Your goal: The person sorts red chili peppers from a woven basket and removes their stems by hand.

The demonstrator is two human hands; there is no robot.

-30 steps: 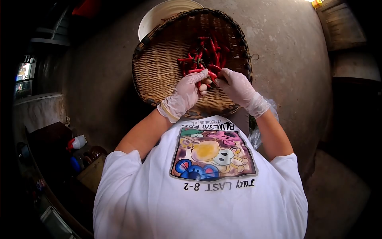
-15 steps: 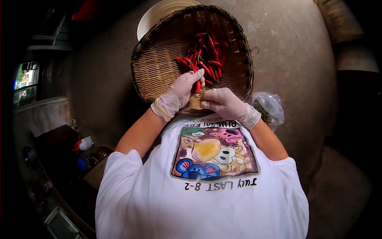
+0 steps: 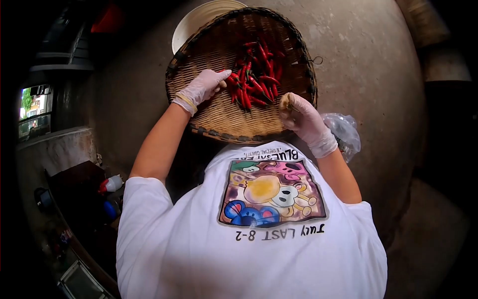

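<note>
A round woven bamboo basket [image 3: 214, 119] lies before me with a heap of red chili peppers [image 3: 259, 82] a little right of its middle. My left hand [image 3: 203, 88], in a thin clear glove, reaches over the basket's left side. Its thumb and finger are closed at the end of one red chili pepper [image 3: 234, 76] on the heap's left edge. Over the right rim is my right hand [image 3: 302, 117], also gloved, with its fingers curled together; whatever may be between the fingertips is too small to make out.
Behind the basket stands a pale round tub [image 3: 186, 32], partly covered by it. A clear plastic bag [image 3: 343, 132] with something green in it sits on the concrete floor [image 3: 358, 60] to the right. A dark table [image 3: 74, 174] with several items is at the left.
My left hand has let go of a chili pepper at the front of the heap and moved left to another. My right hand has drawn away to the right.
</note>
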